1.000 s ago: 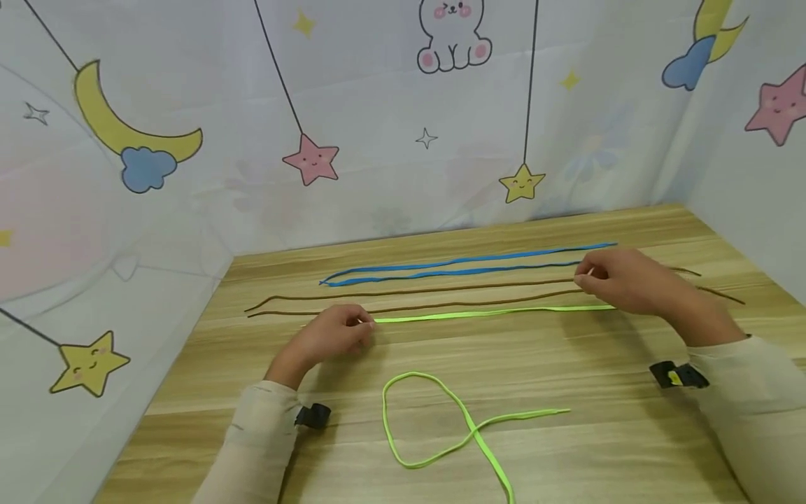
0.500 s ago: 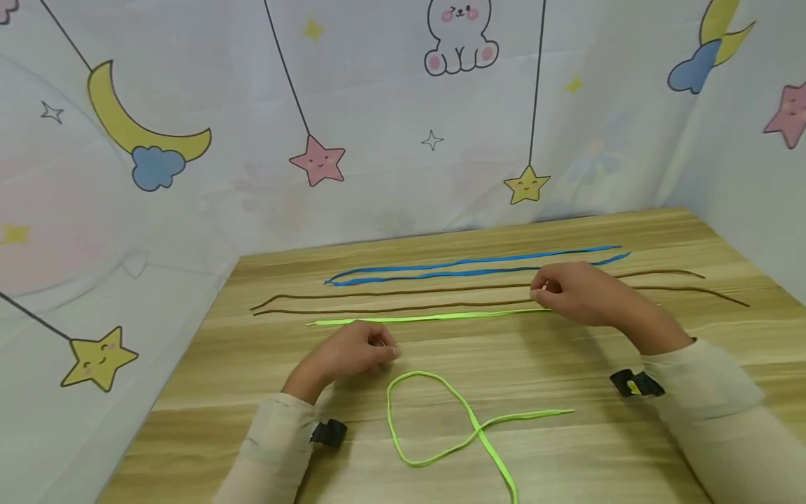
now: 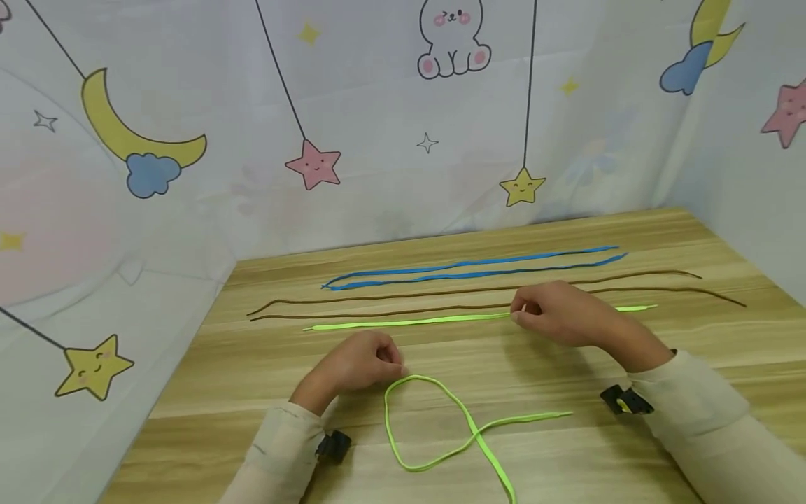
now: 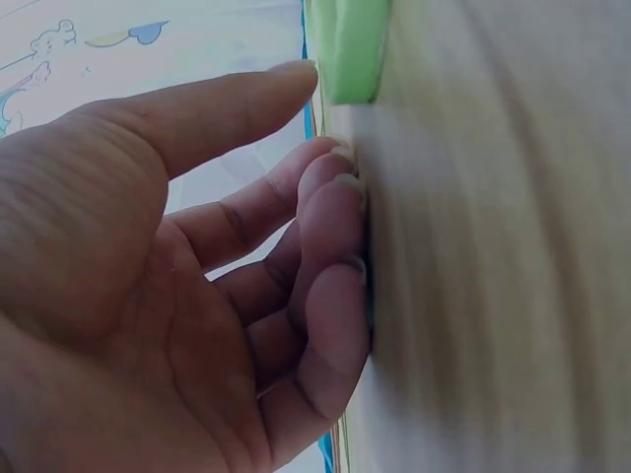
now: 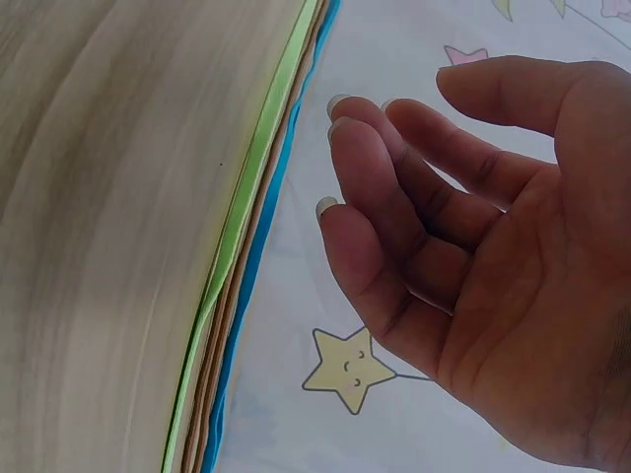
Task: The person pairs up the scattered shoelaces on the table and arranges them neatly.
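Note:
A straight green shoelace lies across the table. Nearer the front, a second green shoelace forms a loop that crosses over itself, one end running off the bottom of the head view. My left hand is low beside the top of that loop. In the left wrist view its thumb and loosely bent fingers stand apart, and the green lace is just beyond them. My right hand hovers over the straight green lace, hiding part of it. In the right wrist view its relaxed fingers hold nothing.
Two brown laces stretch across the table behind the straight green one. Farther back are two blue laces. A white curtain with printed stars and moons hangs behind and beside the wooden table.
My left hand has left the straight green lace's left end and come forward to the looped lace. My right hand has moved left and slightly nearer, from the lace's right part.

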Action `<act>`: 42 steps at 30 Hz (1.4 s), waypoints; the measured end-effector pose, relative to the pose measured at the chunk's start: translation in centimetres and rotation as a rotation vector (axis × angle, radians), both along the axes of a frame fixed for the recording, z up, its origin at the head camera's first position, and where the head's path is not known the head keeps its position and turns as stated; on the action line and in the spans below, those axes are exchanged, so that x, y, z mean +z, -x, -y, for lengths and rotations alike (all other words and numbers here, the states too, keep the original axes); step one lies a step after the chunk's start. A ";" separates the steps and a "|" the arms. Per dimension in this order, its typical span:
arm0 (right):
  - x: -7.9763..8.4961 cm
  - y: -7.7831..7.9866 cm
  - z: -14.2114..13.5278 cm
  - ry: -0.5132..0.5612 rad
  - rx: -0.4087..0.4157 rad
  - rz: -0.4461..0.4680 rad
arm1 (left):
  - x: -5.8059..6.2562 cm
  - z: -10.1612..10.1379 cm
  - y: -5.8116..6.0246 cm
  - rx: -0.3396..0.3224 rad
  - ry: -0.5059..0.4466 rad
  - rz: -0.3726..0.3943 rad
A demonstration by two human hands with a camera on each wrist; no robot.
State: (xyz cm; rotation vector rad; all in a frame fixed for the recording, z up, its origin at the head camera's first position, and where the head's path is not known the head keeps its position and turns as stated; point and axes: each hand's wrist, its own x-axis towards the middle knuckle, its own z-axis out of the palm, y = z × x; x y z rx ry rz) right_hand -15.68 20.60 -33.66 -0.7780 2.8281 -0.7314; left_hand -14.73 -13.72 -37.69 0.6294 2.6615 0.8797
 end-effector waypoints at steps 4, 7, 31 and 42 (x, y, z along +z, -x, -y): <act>0.1 -0.1 0.4 -0.010 0.008 -0.011 | -0.1 -0.3 -0.2 -0.009 0.015 -0.016; 0.0 -0.3 0.7 -0.020 0.007 0.003 | 0.0 -0.4 -0.2 -0.025 0.022 -0.020; -1.2 -1.2 3.0 -0.015 0.114 0.005 | 0.5 -0.9 -0.7 -0.144 -0.011 0.050; -1.2 -1.7 4.1 0.097 0.186 0.045 | 1.0 -1.3 -0.9 -0.094 -0.261 0.094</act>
